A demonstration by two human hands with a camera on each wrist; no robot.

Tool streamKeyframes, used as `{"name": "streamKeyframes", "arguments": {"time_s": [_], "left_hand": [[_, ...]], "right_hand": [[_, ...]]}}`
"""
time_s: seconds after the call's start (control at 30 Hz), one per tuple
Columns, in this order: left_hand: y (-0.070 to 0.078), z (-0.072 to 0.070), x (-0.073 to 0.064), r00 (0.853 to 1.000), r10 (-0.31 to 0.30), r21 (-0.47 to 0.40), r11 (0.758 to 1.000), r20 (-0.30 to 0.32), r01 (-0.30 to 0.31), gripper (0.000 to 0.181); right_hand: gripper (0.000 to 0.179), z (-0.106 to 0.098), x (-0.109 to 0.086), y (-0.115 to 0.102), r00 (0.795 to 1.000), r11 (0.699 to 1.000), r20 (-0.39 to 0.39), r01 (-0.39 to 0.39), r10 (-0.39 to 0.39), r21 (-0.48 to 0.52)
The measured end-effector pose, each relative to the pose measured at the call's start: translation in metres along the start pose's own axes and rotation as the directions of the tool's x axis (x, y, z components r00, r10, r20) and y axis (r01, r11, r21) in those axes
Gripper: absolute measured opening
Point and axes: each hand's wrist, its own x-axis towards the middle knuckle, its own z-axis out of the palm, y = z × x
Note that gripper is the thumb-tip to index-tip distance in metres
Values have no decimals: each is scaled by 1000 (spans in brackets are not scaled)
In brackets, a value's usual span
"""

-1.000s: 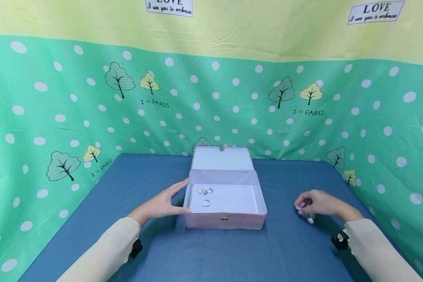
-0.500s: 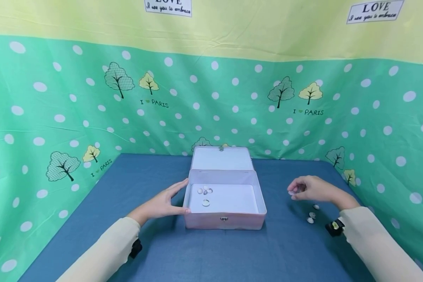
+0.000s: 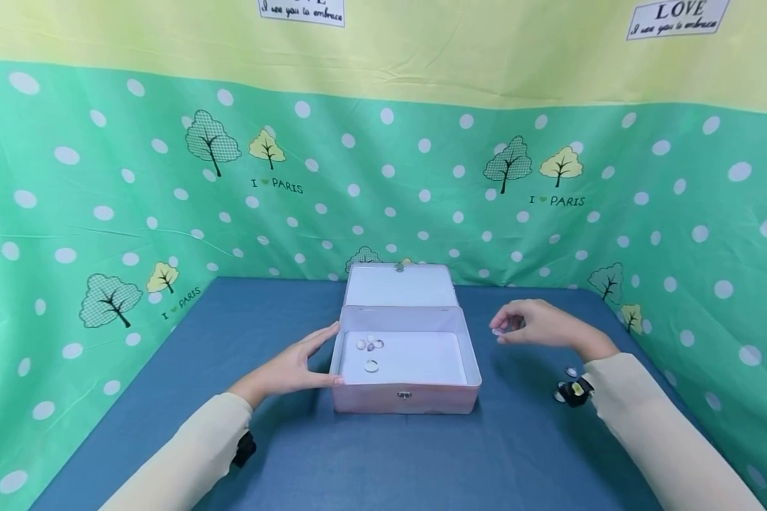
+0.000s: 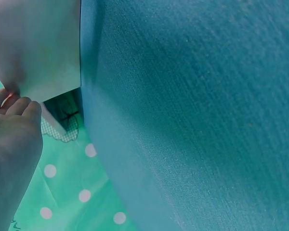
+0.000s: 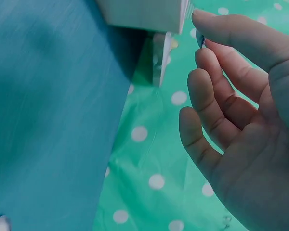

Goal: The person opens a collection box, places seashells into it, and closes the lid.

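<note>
A pale pink metal box (image 3: 371, 399) stands with its lid (image 3: 399, 286) raised at the back. Inside, toward the left, lie several small, pale, glossy, shell-like pieces (image 3: 371, 366). My left hand (image 3: 287, 369) rests against the box's left side, fingers extended along the wall and thumb at the front corner. To the right of the box, above the table, my right hand (image 3: 543, 326) pinches another small shell-like piece (image 5: 201, 38) between thumb and index finger. Its other fingers are loosely bent in the right wrist view.
Loose shell-like pieces (image 3: 571, 372) lie on the blue tablecloth (image 3: 422, 461) at the right, partly hidden behind the right wrist's black camera (image 3: 575, 392). A green dotted curtain (image 3: 383, 199) hangs behind the table and along both sides.
My right hand has picked up a shell-like piece from the group at the right, lifted it and carried it left toward the box. My left hand has stayed at the box.
</note>
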Motion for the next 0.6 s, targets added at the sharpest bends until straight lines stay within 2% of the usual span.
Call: {"name": "streamKeyframes", "arguments": {"time_s": [0.37, 0.6], "left_hand": [[-1, -1, 2, 1000, 26, -3, 1000, -3, -26, 101], [-1, -1, 1, 1000, 18, 3, 1000, -2, -18, 102]], "right_hand": [[18, 4, 36, -36, 996, 997, 34, 82, -82, -6], [17, 9, 56, -59, 988, 990, 66, 142, -141, -6]]}}
